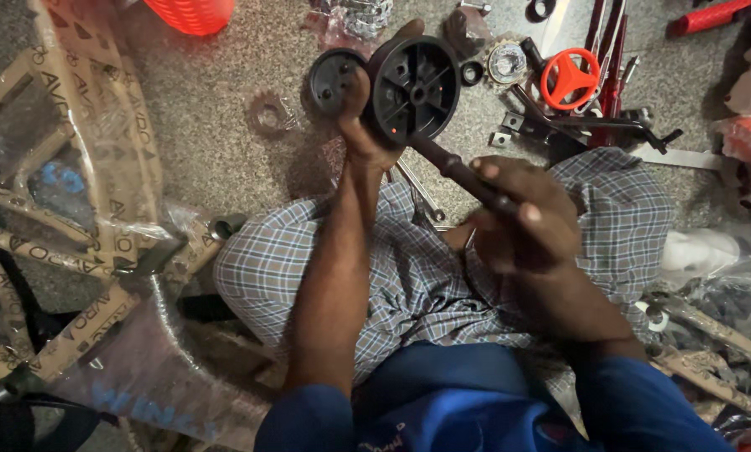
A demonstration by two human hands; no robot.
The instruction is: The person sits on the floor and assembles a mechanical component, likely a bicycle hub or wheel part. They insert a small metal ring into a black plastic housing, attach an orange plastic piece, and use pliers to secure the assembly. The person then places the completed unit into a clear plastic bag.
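Floor: you sit on it, bike parts all around.
Black wheel: up in front of you, flat face toward you.
Left hand: its grip is wrapped on the wheel's left edge.
Right hand: its grip is closed on the dark tool, nearer you.
Tool line: slants up-left from your right grip into the wheel's bottom edge.

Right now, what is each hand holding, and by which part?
Left hand grips the black plastic wheel at its rim; right hand holds the dark tool by its handle end.
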